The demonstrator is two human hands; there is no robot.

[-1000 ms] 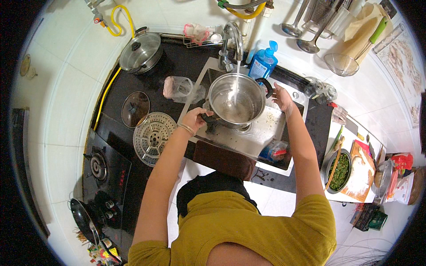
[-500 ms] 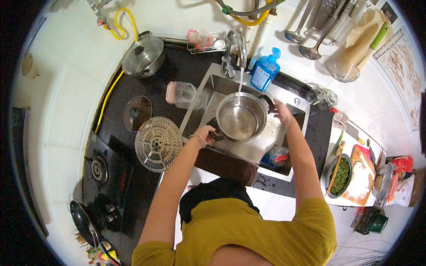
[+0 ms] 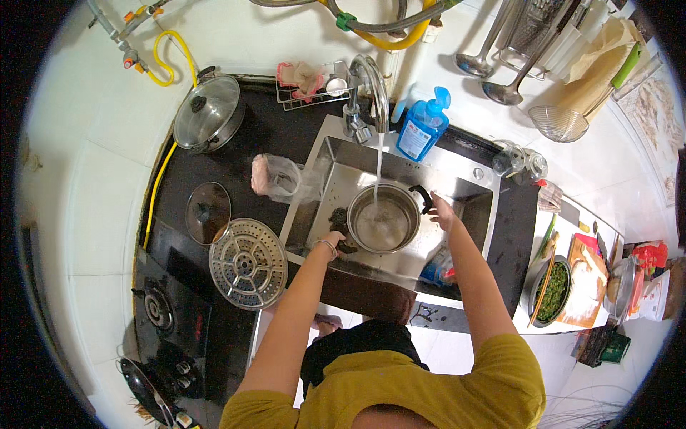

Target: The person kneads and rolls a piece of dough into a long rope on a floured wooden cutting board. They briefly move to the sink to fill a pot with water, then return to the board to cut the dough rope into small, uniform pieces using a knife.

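A steel pot (image 3: 382,239) with two black side handles is inside the sink, under the running stream from the tap (image 3: 371,71). Churning water (image 3: 376,223) covers its bottom. My left hand (image 3: 332,241) is closed at the left handle (image 3: 347,247), low in the basin. On the other side my right hand (image 3: 441,212) grips the right handle (image 3: 424,199), with part of the fingers hidden behind it. Whether the pot's base touches the sink floor I cannot tell. Dark bits lie on the sink floor around it.
The sink (image 3: 304,186) is set in a black counter. To its left are a steamer plate (image 3: 248,264), a glass lid (image 3: 208,213), a plastic bag (image 3: 286,179) and a lidded pan (image 3: 208,114). A blue soap bottle (image 3: 421,132) stands behind; chopped greens (image 3: 552,292) fill a bowl at right.
Both hands have brought the pot lower and slightly nearer to me in the sink. The stream now strikes the water inside it. The whole view has shifted a little.
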